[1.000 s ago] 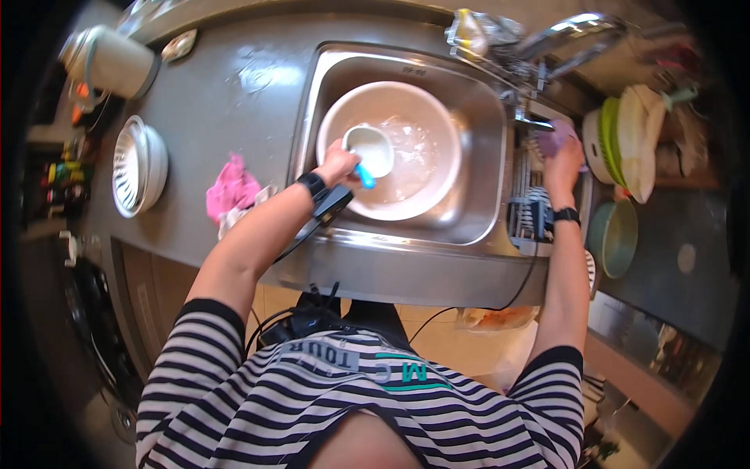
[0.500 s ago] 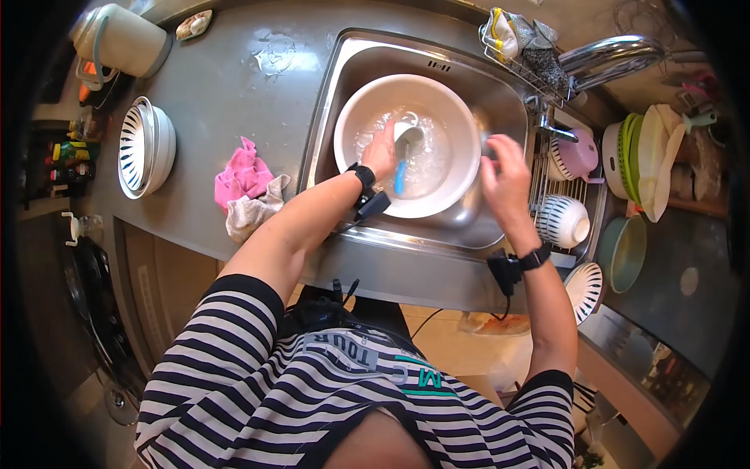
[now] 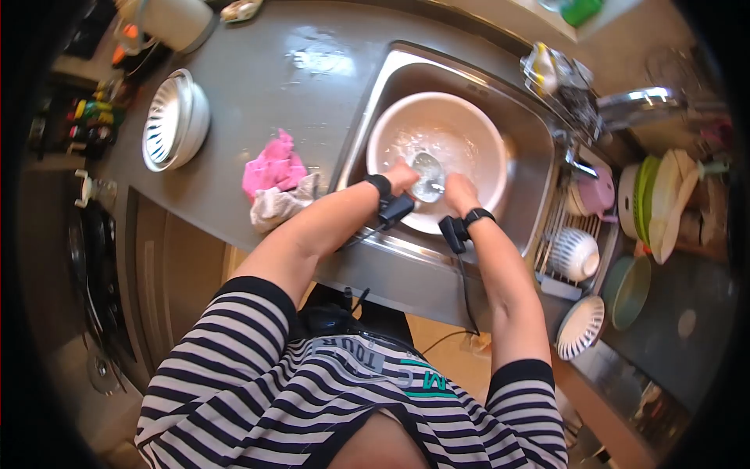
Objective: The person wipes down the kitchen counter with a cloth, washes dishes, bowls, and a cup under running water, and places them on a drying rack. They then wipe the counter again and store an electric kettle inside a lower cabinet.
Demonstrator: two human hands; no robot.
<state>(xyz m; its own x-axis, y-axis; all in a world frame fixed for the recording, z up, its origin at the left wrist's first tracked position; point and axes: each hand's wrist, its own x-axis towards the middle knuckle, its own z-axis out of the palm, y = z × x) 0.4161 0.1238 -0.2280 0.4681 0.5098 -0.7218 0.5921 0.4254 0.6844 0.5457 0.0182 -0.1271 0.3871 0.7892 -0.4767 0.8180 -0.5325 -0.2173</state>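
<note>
In the sink stands a large white basin (image 3: pixel 495 133) with water in it. My left hand (image 3: pixel 401 178) is closed on the near left side of a cup (image 3: pixel 427 173), whose wet, shiny mouth faces up inside the basin. My right hand (image 3: pixel 461 191) is close against the cup's right side, its fingers curled down and inward. What those fingers hold is hidden and smeared by motion.
A metal sink (image 3: pixel 531 168) surrounds the basin. On the left counter lie a pink cloth (image 3: pixel 273 166), a pale cloth (image 3: pixel 281 209) and stacked bowls (image 3: pixel 195 125). To the right are the faucet (image 3: pixel 580 160), a striped bowl (image 3: pixel 569 252) on a rack and a striped dish (image 3: pixel 581 327).
My right hand has moved left from the basin's right rim to the cup. The cup has turned in my left hand, and the blue piece beside it no longer shows. The view has shifted.
</note>
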